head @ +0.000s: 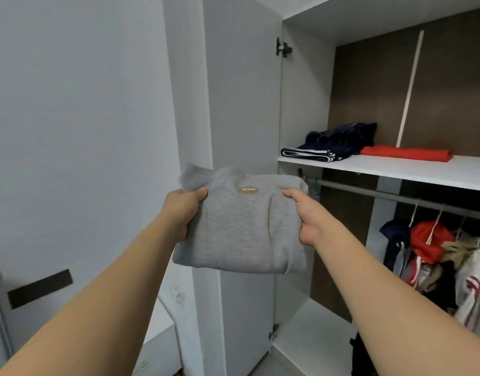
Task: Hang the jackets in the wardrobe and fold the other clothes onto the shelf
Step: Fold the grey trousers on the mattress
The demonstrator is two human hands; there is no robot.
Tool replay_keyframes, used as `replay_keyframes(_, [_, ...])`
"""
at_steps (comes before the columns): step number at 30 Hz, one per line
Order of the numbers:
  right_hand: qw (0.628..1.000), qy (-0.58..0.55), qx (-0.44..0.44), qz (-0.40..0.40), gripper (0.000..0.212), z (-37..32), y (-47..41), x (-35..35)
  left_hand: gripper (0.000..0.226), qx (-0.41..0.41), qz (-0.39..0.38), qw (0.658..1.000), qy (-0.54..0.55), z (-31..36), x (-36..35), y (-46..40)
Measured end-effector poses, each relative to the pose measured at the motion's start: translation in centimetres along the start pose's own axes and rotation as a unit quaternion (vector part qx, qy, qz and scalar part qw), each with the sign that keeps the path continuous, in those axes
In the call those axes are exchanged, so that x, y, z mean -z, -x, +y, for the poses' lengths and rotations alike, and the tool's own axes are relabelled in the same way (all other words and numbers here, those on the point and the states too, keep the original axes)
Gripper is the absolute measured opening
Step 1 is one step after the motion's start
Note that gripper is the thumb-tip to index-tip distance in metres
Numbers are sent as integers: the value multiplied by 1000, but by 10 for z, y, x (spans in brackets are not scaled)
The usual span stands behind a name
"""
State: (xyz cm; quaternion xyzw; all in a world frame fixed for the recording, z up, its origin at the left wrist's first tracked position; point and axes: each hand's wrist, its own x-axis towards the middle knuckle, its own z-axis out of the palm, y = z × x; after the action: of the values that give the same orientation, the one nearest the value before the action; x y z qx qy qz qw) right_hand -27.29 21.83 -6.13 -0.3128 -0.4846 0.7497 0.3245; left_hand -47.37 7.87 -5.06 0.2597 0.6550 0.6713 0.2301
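1. Left hand [185, 210] and right hand [306, 218] each grip a side of the folded grey sweatshirt [241, 229], thumbs on top.
2. It's in mid-air, in front of the open wardrobe door [244, 104], left of and below the shelf [396, 169].

Bedroom: open wardrobe [298, 109], hung jackets [436, 256]

The folded grey sweatshirt [240, 229] is soft, matt fleecy cloth with a small oval patch sewn on. The shelf [412, 170] is smooth white laminate, faintly glossy, and the wardrobe's back panel [369, 85] is matt brown wood grain. The hanging rail [369, 191] looks like dull grey metal. The red cloth [407, 153] lies flat and matt
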Motion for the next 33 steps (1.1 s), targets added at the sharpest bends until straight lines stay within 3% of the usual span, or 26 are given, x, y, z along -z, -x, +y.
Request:
replay_keyframes(10, [981, -23, 84, 176, 33, -69, -47, 52, 32, -12, -189, 982, -12, 34, -121, -122])
replay_keyframes(18, [949, -41, 135, 284, 32, -124, -73, 140, 12, -46, -306, 951, 13, 45, -276, -174])
replay_keyframes(22, [938, -50, 164, 300, 25, -157, -92, 180, 7, -83, -340, 937, 4, 62, -347, -201])
replay_keyframes(27, [916, -78, 214, 330, 25, -210, -116, 227, 30, -147, -365, 918, -44, 113, -444, -236])
replay_keyframes(33, [863, -145, 284, 391, 18, -254, -149, 285, 38, -291, -426, 851, -93, 175, -580, -257])
